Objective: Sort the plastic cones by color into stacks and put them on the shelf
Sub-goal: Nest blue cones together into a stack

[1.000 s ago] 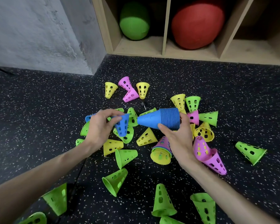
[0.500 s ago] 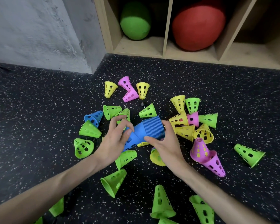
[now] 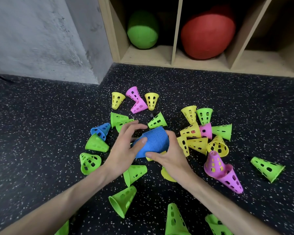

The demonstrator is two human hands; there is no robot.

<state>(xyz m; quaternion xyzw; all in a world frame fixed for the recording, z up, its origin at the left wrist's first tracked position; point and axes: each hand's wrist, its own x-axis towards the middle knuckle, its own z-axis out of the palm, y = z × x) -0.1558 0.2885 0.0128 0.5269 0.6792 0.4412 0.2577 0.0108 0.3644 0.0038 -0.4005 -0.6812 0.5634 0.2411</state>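
Loose cones lay scattered on the dark speckled floor all around my hands. Just beyond my left hand sat a lone blue cone on its side, with green cones touching and beside it. Past my fingertips lay another green cone, and farther out a small group of two yellow cones flanking two nested pink cones. To the right of my right hand was a cluster of yellow cones mixed with a pink one and green ones, and nearer my right wrist another nested pink pair. More green cones lay under and between my forearms. Well beyond everything stood the wooden shelf, with a green ball in one compartment and a red ball in the next.

Both forearms reached forward from the bottom edge and converged at the middle.

My left hand cupped the narrow end of the blue stack, thumb laid on its side and fingers arched loosely over the top. My right hand gripped the stack's wide ribbed end, thumb beneath and fingers wrapped over the rim. The stack lay tilted on its side between my hands, which sat close together on it, over the pile.
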